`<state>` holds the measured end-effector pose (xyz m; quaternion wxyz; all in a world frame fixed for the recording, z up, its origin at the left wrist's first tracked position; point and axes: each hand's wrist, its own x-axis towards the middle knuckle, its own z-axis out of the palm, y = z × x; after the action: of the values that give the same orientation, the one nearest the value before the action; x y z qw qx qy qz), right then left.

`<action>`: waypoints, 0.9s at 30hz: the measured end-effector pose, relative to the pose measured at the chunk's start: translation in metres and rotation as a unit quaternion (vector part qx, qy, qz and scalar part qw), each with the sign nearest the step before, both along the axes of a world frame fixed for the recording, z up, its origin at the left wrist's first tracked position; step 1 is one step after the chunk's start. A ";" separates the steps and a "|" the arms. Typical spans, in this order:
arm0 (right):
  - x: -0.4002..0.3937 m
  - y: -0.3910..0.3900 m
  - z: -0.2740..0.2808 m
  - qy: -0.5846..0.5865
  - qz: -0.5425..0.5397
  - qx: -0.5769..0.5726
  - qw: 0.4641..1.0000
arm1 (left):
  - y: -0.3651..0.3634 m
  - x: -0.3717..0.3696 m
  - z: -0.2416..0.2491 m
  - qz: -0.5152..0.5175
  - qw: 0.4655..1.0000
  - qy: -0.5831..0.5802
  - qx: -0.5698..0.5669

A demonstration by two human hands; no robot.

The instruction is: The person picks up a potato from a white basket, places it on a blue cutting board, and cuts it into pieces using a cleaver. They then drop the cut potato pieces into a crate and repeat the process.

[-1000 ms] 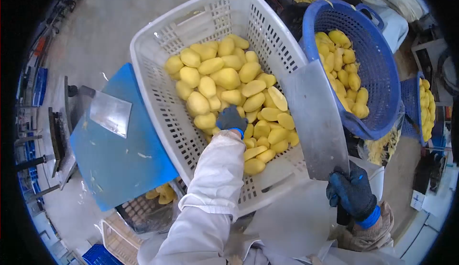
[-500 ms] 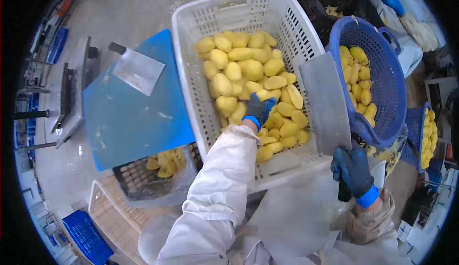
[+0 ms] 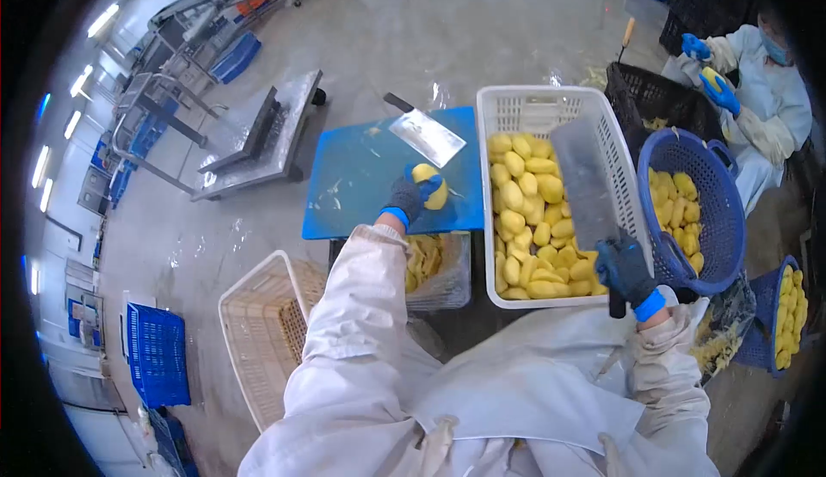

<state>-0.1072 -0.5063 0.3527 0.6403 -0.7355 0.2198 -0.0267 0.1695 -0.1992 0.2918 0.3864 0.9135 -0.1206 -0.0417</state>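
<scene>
My left hand (image 3: 404,198), in a dark glove with blue fingertips, is closed around a peeled potato (image 3: 437,195) at the right part of the blue cutting board (image 3: 353,197). A second cleaver (image 3: 428,138) lies flat near the board's far edge, its dark handle sticking out past it. Gripped in my right hand (image 3: 626,270) is the dark handle of a large cleaver (image 3: 585,180). Its broad blade points away from me over the right side of the white basket (image 3: 542,92). Many peeled yellow potatoes (image 3: 535,206) fill that basket, some with flat cut faces.
Right of the basket stands a blue-purple colander (image 3: 721,219) of potatoes, with a black crate (image 3: 671,90) behind. A co-worker (image 3: 766,124) holds a potato there. A bagged crate (image 3: 443,283) sits below the board, a cream basket (image 3: 249,305) to its left, a metal cart (image 3: 258,146) farther off.
My left hand has come out of the white basket with a potato and moved left over the board. My right hand still holds the cleaver by the basket. The view has swung left and upward.
</scene>
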 end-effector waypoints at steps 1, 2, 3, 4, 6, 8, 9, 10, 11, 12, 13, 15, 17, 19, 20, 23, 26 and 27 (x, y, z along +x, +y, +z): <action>0.007 0.016 0.003 0.012 0.028 0.030 0.999 | 0.014 0.021 -0.021 0.000 1.000 -0.004 -0.007; 0.015 0.039 0.014 0.011 0.050 0.027 0.998 | 0.026 0.039 -0.046 0.020 1.000 -0.001 0.003; 0.025 0.064 0.023 0.031 0.040 0.084 0.995 | 0.033 0.045 -0.062 0.043 0.999 0.006 0.014; 0.035 0.082 0.017 0.015 0.065 0.079 0.995 | 0.036 0.040 -0.064 0.048 0.999 0.009 0.004; 0.061 0.100 -0.025 -0.131 0.202 -0.179 0.954 | 0.042 0.031 -0.060 0.071 0.997 0.034 -0.017; 0.088 0.140 -0.012 -0.047 0.166 -0.200 0.965 | 0.048 0.023 -0.064 0.073 0.997 -0.008 -0.022; 0.101 0.150 -0.028 -0.047 0.163 -0.213 0.962 | 0.049 0.021 -0.066 0.073 0.996 -0.050 -0.021; 0.111 0.162 -0.029 -0.047 0.160 -0.226 0.960 | 0.049 0.020 -0.068 0.077 0.996 -0.046 -0.025; 0.118 0.170 -0.029 -0.044 0.166 -0.230 0.958 | 0.049 0.020 -0.069 0.085 0.995 -0.015 -0.052; 0.126 0.177 -0.028 -0.033 0.174 -0.259 0.950 | 0.049 0.021 -0.070 0.091 0.993 0.015 -0.078; 0.131 0.182 -0.022 -0.021 0.180 -0.287 0.941 | 0.049 0.022 -0.076 0.094 0.992 0.018 -0.082; 0.138 0.189 -0.016 -0.007 0.191 -0.283 0.940 | 0.049 0.024 -0.088 0.110 0.988 0.019 -0.108; 0.144 0.192 -0.017 0.007 0.201 -0.278 0.939 | 0.048 0.017 -0.072 0.114 0.988 0.047 -0.091; 0.149 0.191 -0.021 -0.005 0.215 -0.309 0.927 | 0.047 0.011 -0.062 0.118 0.987 0.076 -0.073; 0.152 0.191 -0.022 -0.003 0.216 -0.309 0.926 | 0.048 0.010 -0.061 0.113 0.992 0.030 -0.045; 0.167 0.190 -0.021 0.027 0.224 -0.318 0.921 | 0.047 0.007 -0.063 0.113 0.992 0.014 -0.047; 0.200 0.198 -0.028 0.074 0.270 -0.328 0.902 | 0.046 0.004 -0.049 0.114 0.986 0.082 -0.090; 0.215 0.207 -0.045 0.097 0.288 -0.345 0.888 | 0.047 0.003 -0.041 0.107 0.982 0.120 -0.102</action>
<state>0.1076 -0.2996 0.3077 0.3010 -0.9400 0.0360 0.1567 0.1727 -0.1518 0.2512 0.4919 0.8650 0.0217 -0.0971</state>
